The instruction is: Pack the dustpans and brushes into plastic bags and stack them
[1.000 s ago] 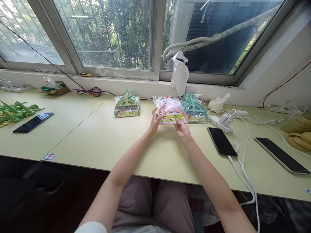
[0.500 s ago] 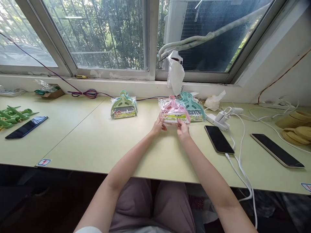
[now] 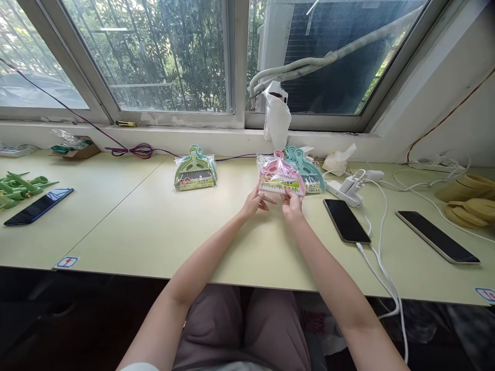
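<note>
A pink dustpan and brush set (image 3: 280,175) in clear plastic wrap is between my two hands, bristles towards me. My left hand (image 3: 253,202) is at its lower left corner. The thumb side touches the wrap, and the other fingers stretch out below the lower edge. My right hand (image 3: 292,205) pinches the lower edge right of the middle, thumb in front. Right behind the pink set are teal dustpan and brush sets (image 3: 311,172), partly hidden by it. To the left, a wrapped green dustpan and brush set (image 3: 195,170) lies with another handle behind it.
A black phone (image 3: 347,220) on a white cable lies to the right, below a power strip (image 3: 348,191). Farther right is another dark phone (image 3: 436,236). A dark phone (image 3: 38,206) and green plastic parts (image 3: 21,185) lie at left. The window sill (image 3: 174,133) borders the table's back.
The pink set has shifted slightly right, closer over the teal sets. My left fingers have straightened out below its edge. The right hand keeps its pinch. The view has turned slightly.
</note>
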Motion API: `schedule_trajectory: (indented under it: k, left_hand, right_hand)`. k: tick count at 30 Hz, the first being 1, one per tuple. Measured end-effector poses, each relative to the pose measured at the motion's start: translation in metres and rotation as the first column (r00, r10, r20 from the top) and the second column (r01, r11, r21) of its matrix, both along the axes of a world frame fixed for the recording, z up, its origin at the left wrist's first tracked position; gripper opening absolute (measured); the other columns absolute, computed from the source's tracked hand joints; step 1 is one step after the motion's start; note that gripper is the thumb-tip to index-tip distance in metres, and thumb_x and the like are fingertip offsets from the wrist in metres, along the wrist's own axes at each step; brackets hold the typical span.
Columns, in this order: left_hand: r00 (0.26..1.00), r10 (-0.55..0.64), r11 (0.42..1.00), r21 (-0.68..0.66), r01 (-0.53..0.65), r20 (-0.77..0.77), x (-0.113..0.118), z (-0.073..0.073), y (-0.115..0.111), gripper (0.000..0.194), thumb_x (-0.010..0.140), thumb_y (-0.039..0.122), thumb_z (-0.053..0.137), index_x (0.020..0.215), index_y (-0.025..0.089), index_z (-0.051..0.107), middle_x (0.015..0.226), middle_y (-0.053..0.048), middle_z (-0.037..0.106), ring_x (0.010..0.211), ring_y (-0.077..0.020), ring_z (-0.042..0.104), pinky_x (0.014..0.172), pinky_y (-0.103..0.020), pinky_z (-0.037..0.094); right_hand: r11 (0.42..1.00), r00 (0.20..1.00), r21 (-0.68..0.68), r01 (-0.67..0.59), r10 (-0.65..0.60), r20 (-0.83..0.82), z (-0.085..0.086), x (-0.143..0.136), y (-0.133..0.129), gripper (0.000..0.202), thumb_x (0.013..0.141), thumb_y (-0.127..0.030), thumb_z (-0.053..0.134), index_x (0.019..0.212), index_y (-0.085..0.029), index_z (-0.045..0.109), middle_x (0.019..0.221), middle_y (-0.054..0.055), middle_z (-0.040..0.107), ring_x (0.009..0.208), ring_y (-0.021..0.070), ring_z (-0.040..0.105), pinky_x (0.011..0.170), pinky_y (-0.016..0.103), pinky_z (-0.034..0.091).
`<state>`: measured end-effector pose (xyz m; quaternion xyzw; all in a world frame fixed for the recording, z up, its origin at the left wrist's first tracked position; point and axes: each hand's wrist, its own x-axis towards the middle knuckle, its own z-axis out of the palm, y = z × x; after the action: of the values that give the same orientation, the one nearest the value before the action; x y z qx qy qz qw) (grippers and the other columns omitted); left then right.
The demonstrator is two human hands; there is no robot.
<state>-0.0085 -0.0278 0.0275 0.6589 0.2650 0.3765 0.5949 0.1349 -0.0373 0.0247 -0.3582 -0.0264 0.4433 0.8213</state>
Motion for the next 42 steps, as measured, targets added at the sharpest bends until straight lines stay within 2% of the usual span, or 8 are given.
schedule_trajectory:
  k: [4,9,15,22,28,34,38,42]
  left_hand:
    - [0.996,0.012,1.000,-0.009,-0.013,-0.092,-0.001,0.006,0.000,0.067,0.089,0.057,0.039,0.144,0.023,0.024,0.099,-0.010,0.072,0.055,-0.0128,0.062,0.062,-0.027,0.049]
    - [0.984,0.165,0.984,-0.056,-0.169,-0.072,-0.017,0.009,0.020,0.061,0.090,0.061,0.027,0.139,0.025,0.036,0.109,-0.009,0.066,0.063,-0.0139,0.065,0.062,-0.027,0.051]
    - [0.969,0.242,0.955,-0.193,-0.228,0.056,-0.026,-0.001,0.036,0.045,0.086,0.037,0.051,0.126,0.019,0.043,0.118,-0.011,0.061,0.088,-0.0195,0.064,0.069,-0.034,0.058]
    - [0.917,0.331,0.942,-0.129,-0.309,0.224,-0.019,-0.003,0.036,0.041,0.085,0.022,0.050,0.125,0.017,0.042,0.125,-0.009,0.055,0.107,-0.0201,0.059,0.088,-0.036,0.054]
    - [0.923,0.360,0.930,-0.136,-0.342,0.138,-0.013,0.001,0.027,0.042,0.089,0.044,0.047,0.123,0.018,0.047,0.115,-0.011,0.061,0.092,-0.0226,0.064,0.065,-0.035,0.059]
    - [0.874,0.463,0.886,-0.116,-0.450,0.148,-0.009,-0.010,0.030,0.037,0.087,0.045,0.049,0.106,0.015,0.059,0.098,-0.008,0.067,0.085,-0.0191,0.065,0.061,-0.028,0.058]
    - [0.887,0.444,0.896,-0.094,-0.434,0.129,-0.005,-0.014,0.027,0.040,0.089,0.044,0.044,0.113,0.014,0.057,0.099,-0.008,0.066,0.073,-0.0163,0.065,0.053,-0.025,0.056]
    - [0.910,0.412,0.911,0.007,-0.413,0.040,0.001,-0.013,0.017,0.046,0.092,0.044,0.040,0.129,0.019,0.047,0.105,-0.007,0.065,0.051,-0.0089,0.059,0.049,-0.023,0.053]
  right_hand:
    - [0.999,1.000,0.031,-0.023,0.023,0.022,0.003,0.003,0.000,0.021,0.075,0.001,0.057,0.087,-0.016,0.061,0.081,-0.002,0.070,0.078,0.0092,0.068,0.069,0.016,0.060]
    - [0.996,0.996,0.007,-0.088,0.088,0.005,0.005,0.002,0.001,0.021,0.075,0.003,0.055,0.084,-0.014,0.061,0.075,-0.002,0.069,0.070,0.0074,0.067,0.066,0.015,0.058]
    - [0.968,0.966,0.036,-0.249,0.246,0.080,0.004,-0.013,-0.001,0.019,0.073,0.002,0.058,0.082,-0.013,0.061,0.075,0.001,0.071,0.071,0.0107,0.069,0.068,0.020,0.059]
    - [0.941,0.938,0.052,-0.333,0.325,0.122,0.006,-0.023,-0.005,0.017,0.075,-0.004,0.061,0.087,-0.017,0.060,0.078,-0.001,0.072,0.073,0.0114,0.070,0.072,0.023,0.060]
    - [0.947,0.942,0.031,-0.319,0.314,0.118,0.006,-0.027,-0.007,0.024,0.076,-0.001,0.059,0.095,-0.016,0.061,0.078,0.000,0.073,0.074,0.0135,0.071,0.075,0.027,0.061]
    - [0.959,0.955,0.013,-0.282,0.280,0.093,0.000,-0.026,-0.004,0.025,0.076,0.001,0.060,0.094,-0.016,0.062,0.077,0.000,0.073,0.073,0.0136,0.071,0.073,0.026,0.061]
    - [0.971,0.966,-0.011,-0.238,0.238,0.103,-0.002,-0.023,-0.001,0.023,0.072,0.000,0.065,0.088,-0.017,0.061,0.075,-0.001,0.072,0.075,0.0140,0.071,0.073,0.026,0.061]
    - [0.977,0.972,0.062,-0.204,0.194,0.132,0.000,-0.015,0.000,0.025,0.070,-0.001,0.068,0.089,-0.016,0.060,0.075,-0.002,0.072,0.075,0.0136,0.071,0.074,0.027,0.061]
